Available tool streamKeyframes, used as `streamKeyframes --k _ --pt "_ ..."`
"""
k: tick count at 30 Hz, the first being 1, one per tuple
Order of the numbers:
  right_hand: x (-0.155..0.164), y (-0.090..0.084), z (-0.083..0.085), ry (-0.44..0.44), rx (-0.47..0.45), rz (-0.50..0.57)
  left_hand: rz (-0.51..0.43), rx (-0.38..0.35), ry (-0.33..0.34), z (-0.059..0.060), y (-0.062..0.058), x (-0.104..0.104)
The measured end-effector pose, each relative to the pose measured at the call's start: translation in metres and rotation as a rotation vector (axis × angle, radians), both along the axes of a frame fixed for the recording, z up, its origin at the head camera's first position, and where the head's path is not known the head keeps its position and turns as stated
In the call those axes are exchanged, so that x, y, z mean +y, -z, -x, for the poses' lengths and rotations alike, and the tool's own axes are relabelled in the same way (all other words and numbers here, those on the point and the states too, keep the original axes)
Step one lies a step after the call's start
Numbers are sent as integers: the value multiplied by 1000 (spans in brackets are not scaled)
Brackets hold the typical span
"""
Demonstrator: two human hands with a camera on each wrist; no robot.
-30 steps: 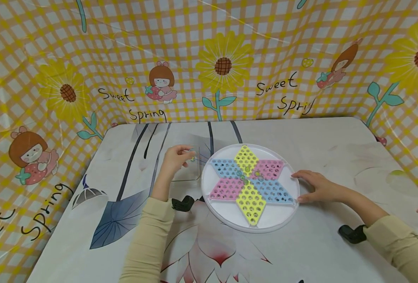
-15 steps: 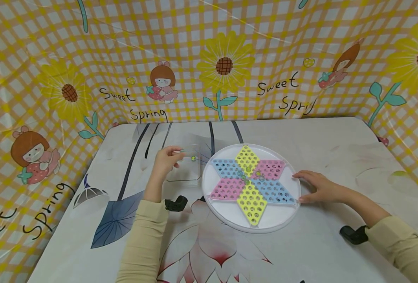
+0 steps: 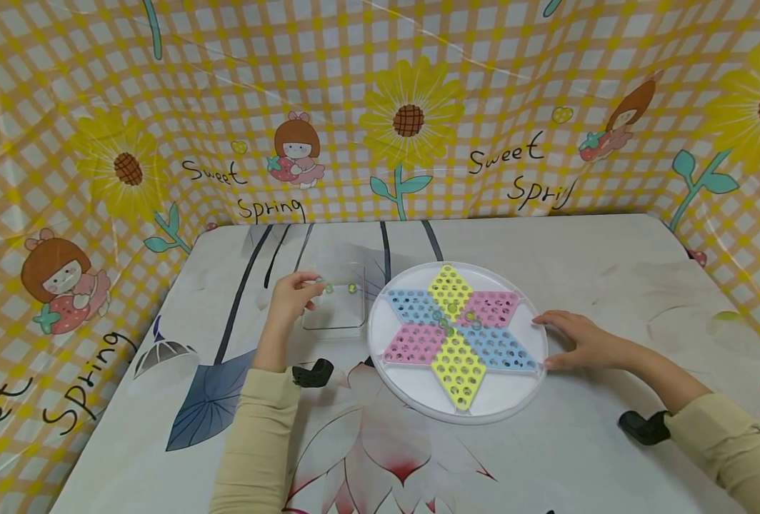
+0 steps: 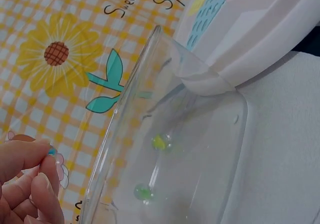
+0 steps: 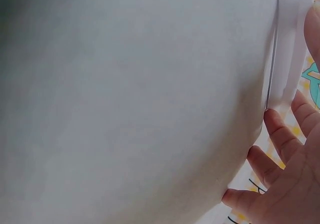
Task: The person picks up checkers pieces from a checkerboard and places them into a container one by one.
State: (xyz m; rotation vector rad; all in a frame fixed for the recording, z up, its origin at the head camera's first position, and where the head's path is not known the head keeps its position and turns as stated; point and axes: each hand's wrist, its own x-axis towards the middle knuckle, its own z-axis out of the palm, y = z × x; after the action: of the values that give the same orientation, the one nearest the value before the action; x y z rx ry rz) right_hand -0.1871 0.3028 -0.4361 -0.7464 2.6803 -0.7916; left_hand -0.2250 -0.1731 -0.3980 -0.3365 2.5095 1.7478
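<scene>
The left hand [image 3: 293, 294] is pinching a small teal marble [image 4: 51, 152] between thumb and forefinger, just at the left side of a clear plastic box [image 3: 336, 303]. The marble is staying over the left edge of this box, not inside it. Only a little part of it is showing between the fingertips [image 4: 42, 171] in the left wrist view. It looks like glass: hard, smooth and round, light for the hand, so it is probably slipping easily and rolling away if dropped. A pinch on two opposite sides, as now, seems the safest hold.

Inside the box a yellow marble [image 4: 159, 142] and a green marble [image 4: 143, 191] are lying apart from each other on the bottom. The box is standing just left of a round white game board [image 3: 406, 396] with a star of yellow, blue and pink diamonds full of holes. Some marbles [image 3: 452, 317] are sitting near the centre of the star.

The right hand [image 3: 576, 339] is resting flat with straight fingers against the right rim of the board, gripping nothing. All is standing on a table [image 3: 598, 271] covered by a flower-printed cloth.
</scene>
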Motion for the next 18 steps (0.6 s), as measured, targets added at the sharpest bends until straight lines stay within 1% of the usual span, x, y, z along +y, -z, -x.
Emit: streamKeyframes --k 5,11,15,18 --pt "0 0 0 7 -12 -2 -3 -5 -18 -1 1 -1" --pt "0 0 -1 10 -16 -12 -10 -15 -14 -1 -1 -1" --pt "-1 0 -1 12 -10 -14 0 -9 10 0 -2 2" --pt "-1 -1 -2 15 -16 -15 4 8 51 0 -3 8"
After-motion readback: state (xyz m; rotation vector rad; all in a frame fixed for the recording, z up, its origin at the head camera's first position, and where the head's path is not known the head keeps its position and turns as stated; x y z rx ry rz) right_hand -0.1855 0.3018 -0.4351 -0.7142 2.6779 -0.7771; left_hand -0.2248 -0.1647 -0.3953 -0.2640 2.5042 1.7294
